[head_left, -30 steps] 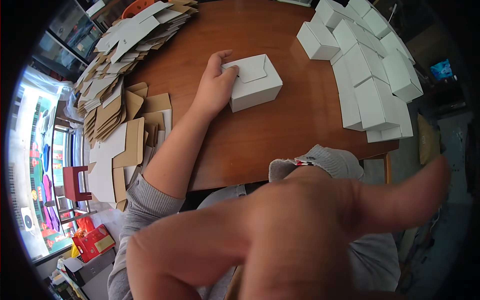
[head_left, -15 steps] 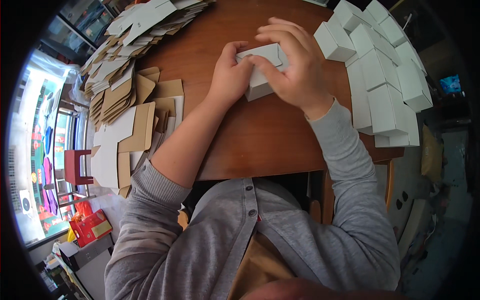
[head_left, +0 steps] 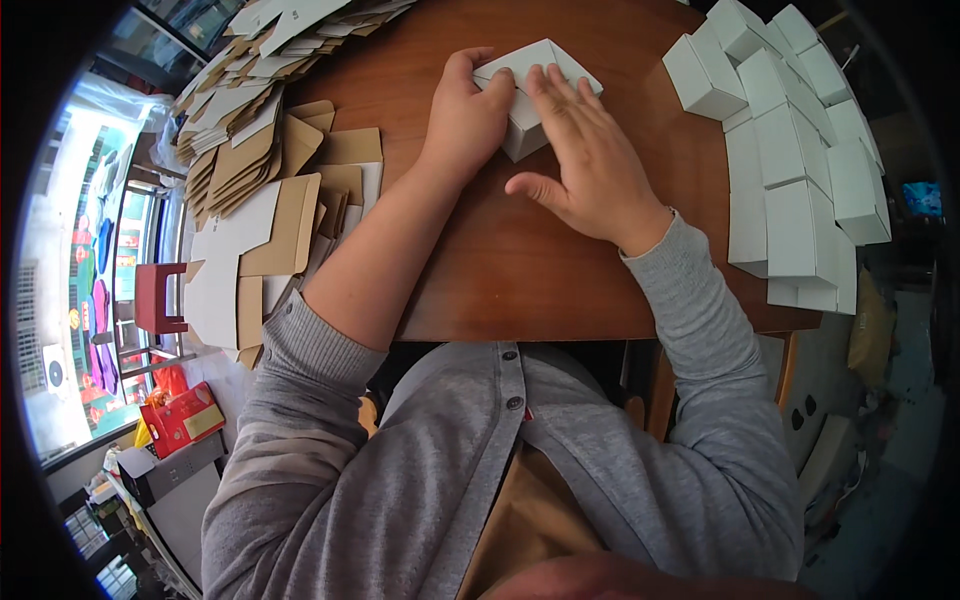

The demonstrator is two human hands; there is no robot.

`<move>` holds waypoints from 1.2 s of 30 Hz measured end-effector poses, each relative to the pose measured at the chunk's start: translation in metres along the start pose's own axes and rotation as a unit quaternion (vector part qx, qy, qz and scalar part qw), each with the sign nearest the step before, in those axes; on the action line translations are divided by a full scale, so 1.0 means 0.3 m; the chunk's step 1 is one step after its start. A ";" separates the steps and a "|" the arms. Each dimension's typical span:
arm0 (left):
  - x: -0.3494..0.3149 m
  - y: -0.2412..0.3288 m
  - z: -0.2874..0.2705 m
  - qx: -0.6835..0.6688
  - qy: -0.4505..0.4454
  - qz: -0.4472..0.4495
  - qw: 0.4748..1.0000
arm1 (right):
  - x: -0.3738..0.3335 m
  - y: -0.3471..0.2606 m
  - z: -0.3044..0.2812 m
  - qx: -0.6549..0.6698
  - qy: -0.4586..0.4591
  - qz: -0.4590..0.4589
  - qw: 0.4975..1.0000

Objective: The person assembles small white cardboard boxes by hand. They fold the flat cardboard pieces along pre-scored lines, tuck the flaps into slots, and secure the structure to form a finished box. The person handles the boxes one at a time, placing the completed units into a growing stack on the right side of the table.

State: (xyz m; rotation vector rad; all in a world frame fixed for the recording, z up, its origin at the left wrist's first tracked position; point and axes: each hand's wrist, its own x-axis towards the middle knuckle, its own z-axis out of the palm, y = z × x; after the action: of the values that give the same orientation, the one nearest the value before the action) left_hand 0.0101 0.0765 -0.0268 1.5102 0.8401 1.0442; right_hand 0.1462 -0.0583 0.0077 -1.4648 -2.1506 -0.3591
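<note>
A small white cardboard box (head_left: 527, 136) stands on the brown wooden table, its top panel folded over. My left hand (head_left: 468, 115) is wrapped round the box's left side, the thumb resting on its top near edge. Over the right part of the box lies my right hand (head_left: 592, 160), fingers stretched out with their tips on the top panel and the thumb held apart. Part of the top is covered by these fingers.
On the left, flat unfolded cartons (head_left: 235, 225), white outside and brown inside, lie in overlapping piles. Folded white boxes (head_left: 795, 145) are stacked along the table's right side. A red stool (head_left: 160, 298) stands beyond the table on the left.
My right hand has come down from a raised, curved pose to lie flat on the box top. The left hand keeps its hold, and the box appears slightly farther up in view.
</note>
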 end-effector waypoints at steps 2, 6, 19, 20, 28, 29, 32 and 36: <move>-0.001 -0.004 -0.001 0.017 -0.001 0.011 1.000 | -0.003 0.018 0.000 -0.012 0.008 0.015 1.000; -0.009 0.016 -0.001 0.039 0.000 0.022 0.999 | -0.011 0.061 0.000 -0.053 0.011 0.068 0.996; -0.031 0.105 -0.028 0.070 -0.030 -0.035 0.996 | -0.014 0.011 0.034 0.003 0.023 0.004 1.000; -0.030 0.099 -0.026 0.071 -0.023 -0.022 0.997 | -0.019 0.031 0.032 -0.016 0.033 0.027 0.999; -0.023 0.063 -0.022 0.061 -0.005 0.013 0.998 | -0.004 0.022 0.012 0.014 0.033 0.047 0.998; -0.021 0.061 -0.022 0.067 -0.004 0.015 0.998 | -0.004 0.008 0.008 0.029 0.030 0.013 0.999; -0.017 0.061 -0.023 0.081 -0.002 0.013 0.997 | 0.001 -0.043 0.014 0.030 0.000 -0.027 0.999; -0.020 0.075 -0.022 0.078 -0.010 -0.001 0.997 | -0.006 -0.008 0.024 0.010 0.017 0.020 1.000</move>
State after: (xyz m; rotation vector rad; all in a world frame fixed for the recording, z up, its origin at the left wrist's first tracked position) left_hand 0.0012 0.0693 -0.0055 1.6481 0.9254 0.9788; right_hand 0.1426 -0.0573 0.0010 -1.4775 -2.0900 -0.3444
